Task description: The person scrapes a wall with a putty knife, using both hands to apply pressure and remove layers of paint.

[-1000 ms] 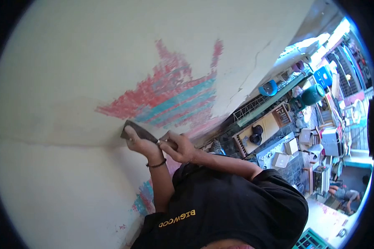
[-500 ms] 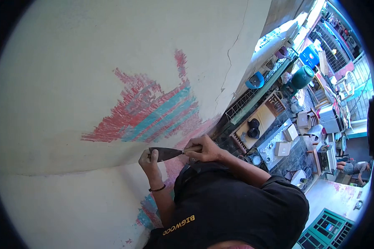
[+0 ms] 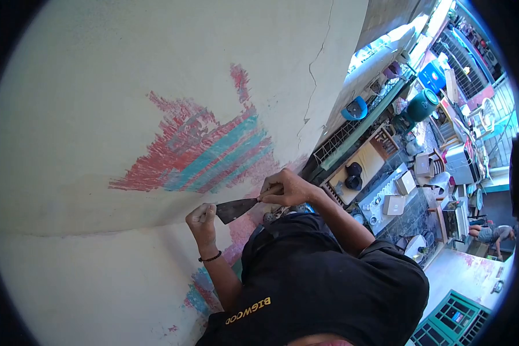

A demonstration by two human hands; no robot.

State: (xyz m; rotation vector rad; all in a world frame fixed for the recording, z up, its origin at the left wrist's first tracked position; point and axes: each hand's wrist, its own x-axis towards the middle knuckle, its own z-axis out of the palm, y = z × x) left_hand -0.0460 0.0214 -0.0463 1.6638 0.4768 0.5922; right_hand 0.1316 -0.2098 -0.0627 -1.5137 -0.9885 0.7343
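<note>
My right hand [image 3: 288,188] is wrapped around the handle of a putty knife [image 3: 236,210], whose dark, wide blade points left. At the blade's broad end is my left hand [image 3: 201,221], its fingers curled in and the thumb close by the blade's corner. Anything inside the left fingers is hidden. A dark bracelet [image 3: 210,257] circles the left wrist. Beyond both hands, a pale wall [image 3: 98,127] carries a large patch [image 3: 207,153] of red and turquoise paint.
A crack [image 3: 311,86] runs down the wall. To the right are a cushioned wooden bench [image 3: 368,164], a low table with boxes [image 3: 394,205], a green barrel [image 3: 422,104] and a blue bucket [image 3: 354,108]. Another person [image 3: 493,233] bends over at the far right.
My left hand has slid off the blade to its broad end, moving slightly left. The putty knife has tilted, its broad end lower in view. My right hand has risen a little.
</note>
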